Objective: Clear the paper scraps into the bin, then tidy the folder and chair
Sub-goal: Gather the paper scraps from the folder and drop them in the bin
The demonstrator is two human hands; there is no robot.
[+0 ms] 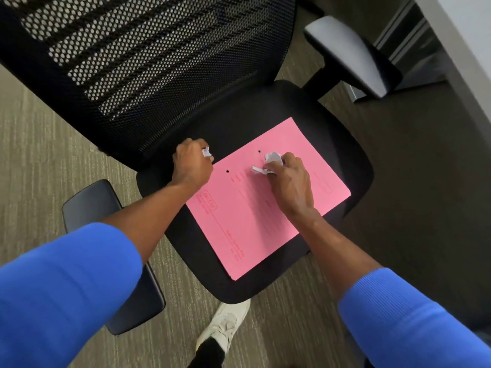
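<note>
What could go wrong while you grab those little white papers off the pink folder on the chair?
The left hand is fisted on a paper scrap that pokes out, so it might slip onto the carpet. The right hand holds a crumpled scrap while pinching a flat scrap; juggling both could drop one. The pink folder overhangs the chair seat, so a nudge might slide it off.

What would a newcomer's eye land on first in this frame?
Probably the pink folder, lying flat and skewed on the black chair seat, the brightest thing in view. Next, the two hands over its far end: the left hand is closed on a white paper scrap at the folder's edge, and the right hand is gathering crumpled white scraps on the folder. The bright blue sleeves fill the foreground.
</note>
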